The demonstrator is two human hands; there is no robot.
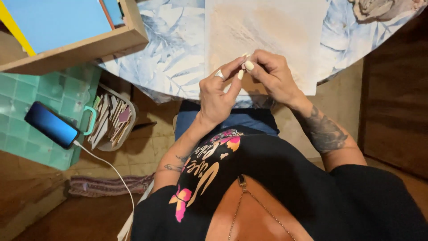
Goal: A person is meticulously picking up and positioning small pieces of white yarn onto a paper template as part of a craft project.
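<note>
My left hand [217, 93] and my right hand [269, 76] meet at the near edge of a round table covered in a blue leaf-print cloth [174, 53]. Their fingertips pinch together on a small pale piece [244, 61], mostly hidden by the fingers; I cannot tell what it is. A ring sits on a left finger. Under the hands lies a beige, dust-smeared work board [267, 31]. A grey lump of clay [383, 9] rests at the table's far right.
A wooden box with a blue surface [67, 31] stands at the upper left. A phone [51, 125] on a white cable lies on a green tiled ledge. A white bin [111, 118] of flat pieces sits below on the floor, a dark cabinet at right.
</note>
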